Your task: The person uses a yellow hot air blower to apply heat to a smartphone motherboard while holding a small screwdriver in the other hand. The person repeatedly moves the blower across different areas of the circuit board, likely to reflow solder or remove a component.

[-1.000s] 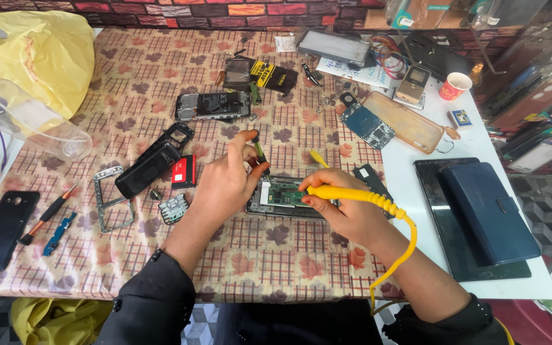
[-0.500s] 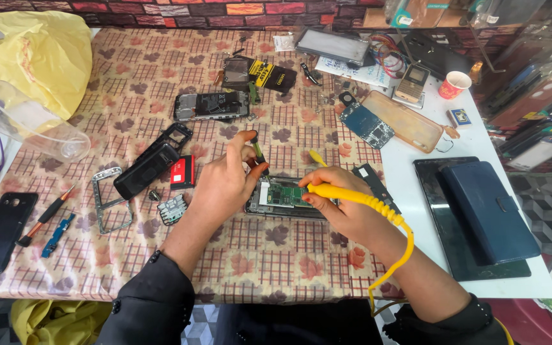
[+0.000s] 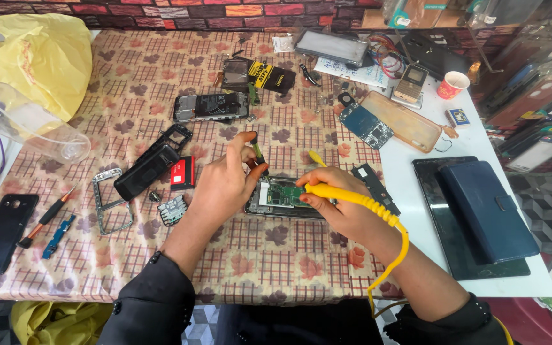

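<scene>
An opened phone with a green circuit board (image 3: 283,195) lies on the patterned tablecloth in front of me. My left hand (image 3: 225,182) pinches a thin dark tool (image 3: 258,153) upright, its tip touching the phone's upper left corner. My right hand (image 3: 340,204) grips a yellow soldering iron (image 3: 346,195) like a pen, its tip on the board. The iron's yellow coiled cord (image 3: 398,252) loops down past my right wrist toward the table edge.
Around lie phone frames (image 3: 151,160), a red battery (image 3: 182,172), a small keypad part (image 3: 172,209), a screwdriver (image 3: 47,217), a black phone (image 3: 2,231), a blue circuit board (image 3: 365,124), a dark blue wallet case on a tablet (image 3: 487,211), a yellow bag (image 3: 36,57) and a red paper cup (image 3: 452,84).
Both hands stay on the opened phone. Only slight shifts of the fingers and the iron's tip show.
</scene>
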